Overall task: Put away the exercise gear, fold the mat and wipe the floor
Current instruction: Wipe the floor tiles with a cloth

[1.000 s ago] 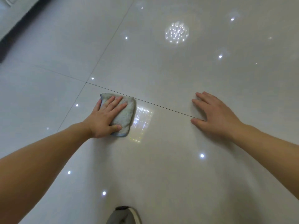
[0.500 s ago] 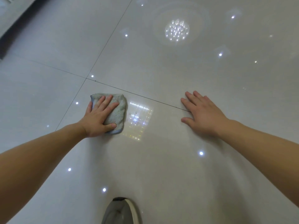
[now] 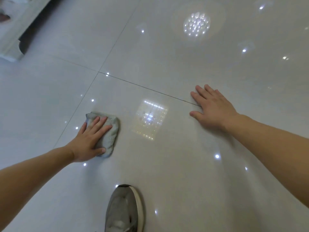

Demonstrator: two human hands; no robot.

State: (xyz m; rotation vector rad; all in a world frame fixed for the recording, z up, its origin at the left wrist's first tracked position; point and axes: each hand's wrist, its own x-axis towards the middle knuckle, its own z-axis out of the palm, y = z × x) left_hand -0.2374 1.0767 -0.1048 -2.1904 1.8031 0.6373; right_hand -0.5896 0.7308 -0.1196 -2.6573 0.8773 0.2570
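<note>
- Head view, floor [image 3: 167, 164]: glossy pale tiles fill nearly the whole frame. Dark grout lines cross at upper left of centre; one line runs from there down to the right, toward the right hand. Ceiling lights show as reflections: a round cluster at upper right, a square grid of points between the two hands, and scattered single dots.
- Furniture base [image 3: 18, 30]: pale carved edge at the top left corner, dark gap beneath it. Well apart from both hands.
- Left forearm: bare, enters from the lower left edge and reaches up and to the right.
- Right forearm: bare, enters from the right edge and reaches up and to the left.
- Shoe [image 3: 124, 210]: grey upper, white sole rim, toe pointing up-frame, at bottom centre between the two arms. No brand, label or writing readable on it or anywhere else.
- Right hand [image 3: 212, 109]: palm flat on the tile, fingers spread and straight, grip released, holding nothing. Index fingertip lies at the end of the grout line.
- Left hand [image 3: 90, 139]: palm down on the cloth, fingers extended over its top, thumb along its near edge. Pressing flat, grip not clenched around it.
- Cloth [image 3: 110, 131]: pale grey-green, folded, flat on the floor under the left hand, its right edge and far corner showing past the fingers. Lies just left of the square reflection.
</note>
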